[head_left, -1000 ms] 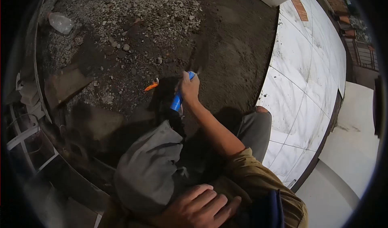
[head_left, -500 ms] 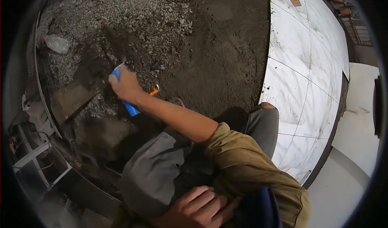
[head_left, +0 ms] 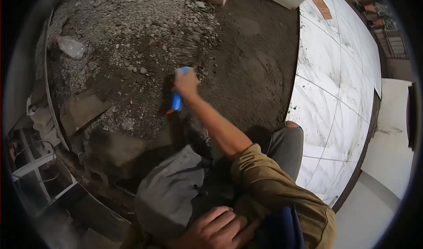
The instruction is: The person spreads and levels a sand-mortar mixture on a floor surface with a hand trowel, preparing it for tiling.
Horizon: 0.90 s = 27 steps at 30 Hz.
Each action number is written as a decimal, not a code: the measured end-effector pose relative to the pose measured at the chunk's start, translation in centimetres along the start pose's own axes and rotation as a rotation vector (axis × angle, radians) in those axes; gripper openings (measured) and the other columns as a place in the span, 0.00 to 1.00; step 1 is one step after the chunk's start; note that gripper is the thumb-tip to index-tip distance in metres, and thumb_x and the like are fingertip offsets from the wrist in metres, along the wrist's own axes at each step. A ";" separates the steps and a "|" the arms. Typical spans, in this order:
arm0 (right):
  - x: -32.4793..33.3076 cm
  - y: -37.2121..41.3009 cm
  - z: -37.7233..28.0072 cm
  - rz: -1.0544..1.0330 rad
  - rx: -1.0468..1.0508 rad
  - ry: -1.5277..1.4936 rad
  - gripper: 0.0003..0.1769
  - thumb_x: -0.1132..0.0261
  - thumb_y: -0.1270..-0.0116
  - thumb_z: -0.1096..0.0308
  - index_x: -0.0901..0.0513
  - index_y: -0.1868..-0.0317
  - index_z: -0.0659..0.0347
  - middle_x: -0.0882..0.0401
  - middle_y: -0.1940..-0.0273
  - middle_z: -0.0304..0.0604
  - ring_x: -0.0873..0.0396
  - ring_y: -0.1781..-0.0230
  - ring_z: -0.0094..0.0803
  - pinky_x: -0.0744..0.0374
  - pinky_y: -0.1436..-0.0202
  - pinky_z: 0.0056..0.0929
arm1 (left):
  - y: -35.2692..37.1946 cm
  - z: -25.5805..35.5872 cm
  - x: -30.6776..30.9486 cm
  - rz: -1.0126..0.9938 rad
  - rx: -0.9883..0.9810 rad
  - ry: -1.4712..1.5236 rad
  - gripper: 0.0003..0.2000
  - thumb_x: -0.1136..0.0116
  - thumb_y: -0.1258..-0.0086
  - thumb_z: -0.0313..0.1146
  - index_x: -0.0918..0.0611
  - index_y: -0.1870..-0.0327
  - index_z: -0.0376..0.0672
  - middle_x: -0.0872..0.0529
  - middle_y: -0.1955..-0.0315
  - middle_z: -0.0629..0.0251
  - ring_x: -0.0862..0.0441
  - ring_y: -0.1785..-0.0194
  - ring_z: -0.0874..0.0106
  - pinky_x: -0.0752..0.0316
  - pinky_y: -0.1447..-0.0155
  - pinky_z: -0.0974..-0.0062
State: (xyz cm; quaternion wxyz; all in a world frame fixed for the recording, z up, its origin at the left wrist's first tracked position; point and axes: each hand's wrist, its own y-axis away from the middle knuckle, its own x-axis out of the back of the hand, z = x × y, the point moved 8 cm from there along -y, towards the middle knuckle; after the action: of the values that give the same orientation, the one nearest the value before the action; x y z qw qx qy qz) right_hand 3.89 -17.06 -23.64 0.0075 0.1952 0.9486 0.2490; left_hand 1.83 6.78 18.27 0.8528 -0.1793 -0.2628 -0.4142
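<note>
My right hand (head_left: 187,84) is wrapped around the blue handle of a trowel (head_left: 177,102), over the boundary between loose gravel (head_left: 128,24) and smoothed dark mortar or sand (head_left: 251,68). The trowel's blade, beyond the hand, is smeared by motion. The handle's lower end sticks out below my fist. Down in my lap, my left hand (head_left: 218,228) rests with its fingers stretched out and loosely spread, holding nothing that shows. My grey-trousered knees are bent beneath my arms.
White marbled tiles (head_left: 326,94) cover the right side, with a brown tile strip (head_left: 321,5) on them. A plastic bottle (head_left: 71,47) lies on the gravel at left. Broken slabs (head_left: 81,110) lie below it. A metal frame (head_left: 35,167) stands lower left.
My right hand has swung the trowel rightward across the gravel, toward the smoothed bed. My left hand stays in my lap. The view has shifted slightly.
</note>
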 end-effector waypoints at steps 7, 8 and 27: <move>-8.2 13.1 -12.1 -0.571 0.324 0.382 0.24 0.38 0.36 0.56 0.25 0.50 0.70 0.17 0.60 0.65 0.18 0.56 0.63 0.20 0.49 0.55 | -1.8 1.2 -0.8 -0.083 -0.018 0.014 0.09 0.40 0.50 0.27 0.17 0.69 0.34 0.19 0.68 0.52 0.21 0.63 0.58 0.22 0.50 0.58; -6.6 13.3 -12.4 -0.627 0.341 0.416 0.25 0.38 0.36 0.56 0.26 0.48 0.68 0.17 0.59 0.64 0.18 0.56 0.62 0.20 0.49 0.54 | -1.8 1.2 -0.5 -0.077 -0.016 0.017 0.08 0.40 0.48 0.27 0.17 0.68 0.34 0.20 0.69 0.54 0.21 0.64 0.59 0.22 0.50 0.59; 19.9 -2.5 -1.7 -0.132 0.092 0.354 0.18 0.44 0.27 0.58 0.22 0.69 0.64 0.24 0.78 0.41 0.24 0.79 0.30 0.25 0.78 0.31 | -0.5 -0.2 -1.9 -0.182 0.083 -0.088 0.13 0.43 0.34 0.32 0.14 0.50 0.50 0.18 0.66 0.73 0.18 0.62 0.77 0.21 0.49 0.73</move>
State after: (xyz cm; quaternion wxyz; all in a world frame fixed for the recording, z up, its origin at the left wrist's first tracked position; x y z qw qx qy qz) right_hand -15.63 -12.37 -21.63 -0.1521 0.0860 0.9562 0.2347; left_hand 0.46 7.52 16.97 0.8060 -0.1373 -0.3320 -0.4704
